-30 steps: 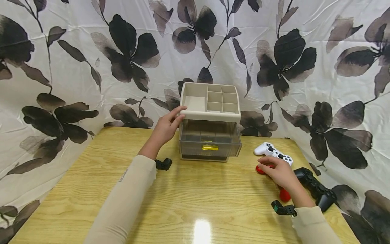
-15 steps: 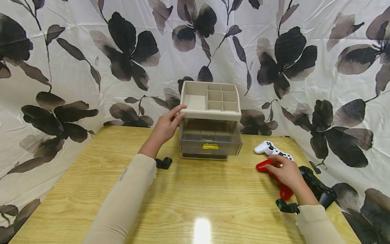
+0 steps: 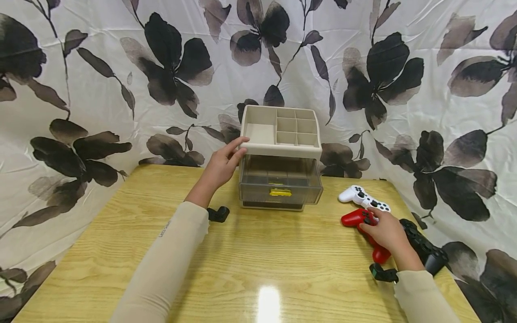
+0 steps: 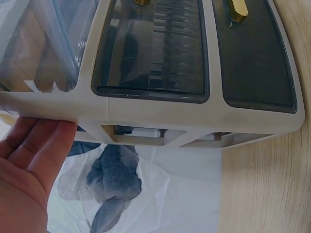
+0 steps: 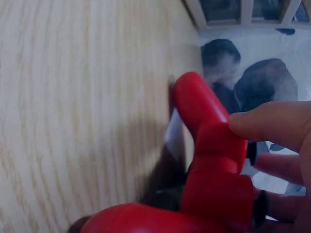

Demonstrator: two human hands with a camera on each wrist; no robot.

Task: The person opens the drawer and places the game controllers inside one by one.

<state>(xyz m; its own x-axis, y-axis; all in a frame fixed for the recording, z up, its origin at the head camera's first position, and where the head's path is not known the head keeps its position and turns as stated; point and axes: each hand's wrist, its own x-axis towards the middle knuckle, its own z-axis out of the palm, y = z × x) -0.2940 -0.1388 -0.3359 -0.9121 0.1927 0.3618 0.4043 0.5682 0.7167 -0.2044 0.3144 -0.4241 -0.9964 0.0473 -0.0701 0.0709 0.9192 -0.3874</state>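
Note:
A cream desktop organizer [image 3: 262, 149] with smoky clear drawers stands at the back of the table. Its upper drawer [image 3: 280, 192], with a yellow handle, is pulled out. My left hand [image 3: 218, 170] touches the organizer's upper left corner; in the left wrist view its fingers [image 4: 51, 145] lie fairly straight against the side. At the right, my right hand [image 3: 385, 229] is on a red game controller [image 3: 355, 217], thumb and fingers on either side of it. The right wrist view has one fingertip touching the red controller [image 5: 214, 150].
A white game controller [image 3: 359, 196] lies behind the red one, and a black game controller [image 3: 424, 244] to its right, near the table's [image 3: 282, 251] right edge. A floral cloth [image 3: 303, 67] hangs behind the table. The organizer's top has several compartments.
My right hand has shifted slightly right and come down onto the red controller, bringing thumb and fingers to it. The left hand has stayed at the organizer's corner.

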